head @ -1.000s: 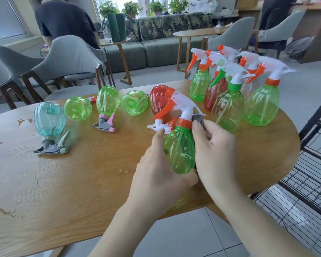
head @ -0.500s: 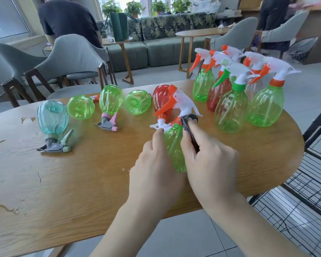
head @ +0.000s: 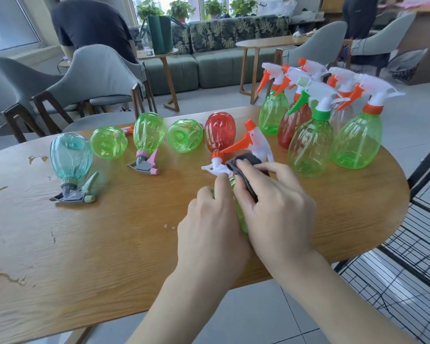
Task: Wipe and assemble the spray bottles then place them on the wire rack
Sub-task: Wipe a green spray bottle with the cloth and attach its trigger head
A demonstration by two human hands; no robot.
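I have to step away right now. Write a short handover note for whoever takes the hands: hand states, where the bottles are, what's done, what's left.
Left hand: grips the body of the green bottle over the table.
Right hand: holds the dark cloth against that bottle's neck, below its white-and-orange trigger head.
Done: six assembled bottles stand upright at the table's far right.
Left: finish wiping this one. The teal bottle, a green one with a pink trigger and the red bottle rest on their trigger heads; two more green bottles lie beside them. No bottle shows on the wire rack at right.
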